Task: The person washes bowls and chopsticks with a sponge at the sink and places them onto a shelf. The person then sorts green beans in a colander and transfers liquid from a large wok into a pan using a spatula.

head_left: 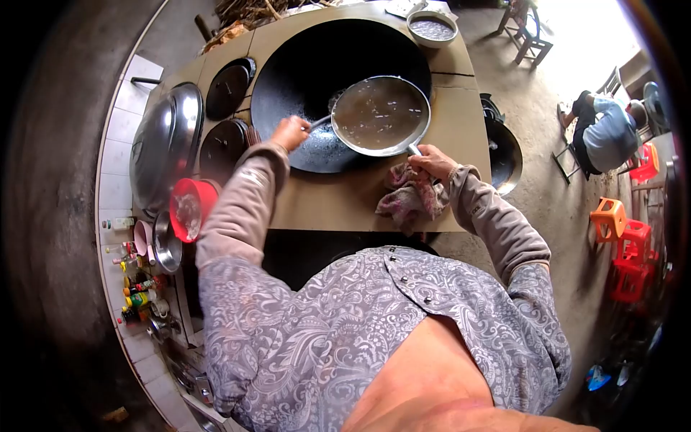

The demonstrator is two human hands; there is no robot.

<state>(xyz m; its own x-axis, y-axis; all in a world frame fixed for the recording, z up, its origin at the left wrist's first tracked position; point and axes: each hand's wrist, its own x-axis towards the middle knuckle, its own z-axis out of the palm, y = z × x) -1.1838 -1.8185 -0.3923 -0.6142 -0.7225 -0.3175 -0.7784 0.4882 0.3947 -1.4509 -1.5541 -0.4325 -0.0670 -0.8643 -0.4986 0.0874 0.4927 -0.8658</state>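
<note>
A round metal pan full of cloudy brown liquid is over the right part of a large black wok set in the stove top. My right hand is closed on the short handle at the pan's lower right rim. My left hand is closed around a thin metal handle that reaches the pan's left rim; its far end is hidden. A crumpled pinkish patterned cloth lies at the counter edge, just under my right hand.
Left are round dark lids, a big metal lid, a red basin and several bottles. A bowl of greyish contents stands at the back. Right, a person sits near plastic stools; another wok is beside the counter.
</note>
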